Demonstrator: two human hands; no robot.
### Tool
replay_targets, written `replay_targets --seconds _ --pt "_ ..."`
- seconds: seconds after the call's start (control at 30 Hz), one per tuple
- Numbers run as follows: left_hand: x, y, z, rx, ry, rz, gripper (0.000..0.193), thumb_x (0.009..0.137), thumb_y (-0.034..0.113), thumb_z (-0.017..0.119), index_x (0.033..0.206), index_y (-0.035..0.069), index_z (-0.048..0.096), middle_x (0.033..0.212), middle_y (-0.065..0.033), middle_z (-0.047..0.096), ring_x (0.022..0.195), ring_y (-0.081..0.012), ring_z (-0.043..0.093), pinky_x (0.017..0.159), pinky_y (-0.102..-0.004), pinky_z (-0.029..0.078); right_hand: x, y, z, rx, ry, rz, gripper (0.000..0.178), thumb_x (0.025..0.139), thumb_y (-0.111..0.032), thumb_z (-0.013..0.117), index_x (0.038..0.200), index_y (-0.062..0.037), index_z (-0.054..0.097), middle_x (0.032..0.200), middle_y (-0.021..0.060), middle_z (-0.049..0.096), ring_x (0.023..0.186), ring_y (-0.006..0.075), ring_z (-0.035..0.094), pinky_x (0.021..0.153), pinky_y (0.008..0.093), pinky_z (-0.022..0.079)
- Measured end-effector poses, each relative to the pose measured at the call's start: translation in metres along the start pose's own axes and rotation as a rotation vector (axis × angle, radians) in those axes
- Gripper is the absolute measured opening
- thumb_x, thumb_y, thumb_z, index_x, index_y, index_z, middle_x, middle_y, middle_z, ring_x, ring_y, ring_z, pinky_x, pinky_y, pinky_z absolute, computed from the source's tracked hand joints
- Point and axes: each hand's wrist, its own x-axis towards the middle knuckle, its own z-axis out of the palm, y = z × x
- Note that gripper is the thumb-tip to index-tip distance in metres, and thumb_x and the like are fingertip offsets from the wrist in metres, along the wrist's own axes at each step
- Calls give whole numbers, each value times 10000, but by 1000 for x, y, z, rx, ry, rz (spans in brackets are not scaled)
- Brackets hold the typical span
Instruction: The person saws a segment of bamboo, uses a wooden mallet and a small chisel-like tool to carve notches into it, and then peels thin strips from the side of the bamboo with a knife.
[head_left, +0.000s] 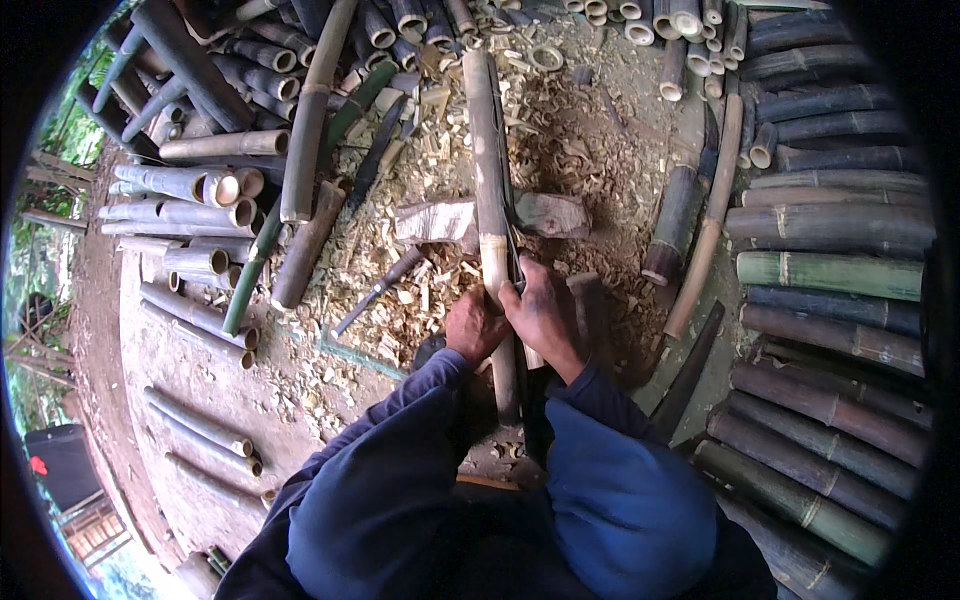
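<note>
A long tan bamboo pole (488, 180) runs away from me between my knees, resting across a rough wooden block (437, 222). My left hand (475, 325) is closed around the pole's left side. My right hand (545, 312) is closed at its right side, thumb against the pole, its inner fingers partly hidden. A thin dark strip (511, 185) lies along the pole's right edge and passes by the right hand; whether the fingers grip it too is unclear. Left of the block, a knife with a wooden handle (400, 268) lies on the shavings.
Wood shavings (430, 140) cover the ground around the block. Dark bamboo poles (830, 230) are lined up on the right, one of them green (830, 275). More cut bamboo (200, 195) is piled at the left and far side. A curved bamboo length (710, 230) lies right of the shavings.
</note>
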Motion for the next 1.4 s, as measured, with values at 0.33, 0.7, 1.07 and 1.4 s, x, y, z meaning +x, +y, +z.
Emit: replay_targets --seconds 0.33,0.7,1.07,1.4 --pt "-4 5 -6 -27 18 -40 531 774 452 801 1016 0 665 922 -224 730 896 -384 722 814 -467 559 -7 -26 -41 48 -105 11 366 882 -212 681 1127 56 630 958 307 659 917 467 654 782 506 528" --pt "-4 9 -10 18 -26 -63 629 738 558 813 950 -9 645 872 -215 701 859 -380 700 796 -467 539 72 -2 28 120 83 -44 604 950 -284 653 1384 102 488 1327 318 565 1243 424 567 1075 444 453" --pt "-7 6 -12 21 6 -32 647 747 570 823 987 -6 653 883 -204 700 839 -370 700 771 -464 545 244 -63 4 26 68 -15 440 905 -238 624 1190 90 554 1157 307 620 1088 399 635 927 463 522" --pt "-9 -34 -20 -621 -208 64 476 805 314 855 1124 -9 714 986 -136 762 859 -185 711 805 -356 559 198 -88 -49 840 -20 169 342 936 -279 720 1139 -21 625 821 69 627 601 148 638 483 283 537"
